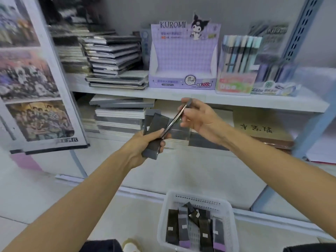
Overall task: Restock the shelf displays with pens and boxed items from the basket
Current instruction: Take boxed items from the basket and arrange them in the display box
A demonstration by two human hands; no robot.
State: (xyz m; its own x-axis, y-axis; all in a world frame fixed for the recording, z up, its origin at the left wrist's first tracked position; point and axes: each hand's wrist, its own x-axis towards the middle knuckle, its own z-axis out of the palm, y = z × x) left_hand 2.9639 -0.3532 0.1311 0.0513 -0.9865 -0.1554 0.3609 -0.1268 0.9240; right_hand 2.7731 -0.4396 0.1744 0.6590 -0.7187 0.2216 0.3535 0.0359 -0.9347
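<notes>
Dark grey boxes (154,128) sit fanned in my left hand (145,140) at centre frame, fingers curled tight round them. My right hand (201,119), just right of centre, pinches the top end of one slim piece (175,119), thumb and forefinger clamped, its lower end against the fan. I judge this the stocking step: next it should go up into the empty purple display (183,57) at upper centre. More boxes lie in the white basket (198,195), lower right.

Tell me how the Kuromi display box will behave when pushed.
The Kuromi display box looks empty and thin-walled card, so probably light and apt to slide back on the shelf. Its tall header may flex or tip it rearward.
</notes>
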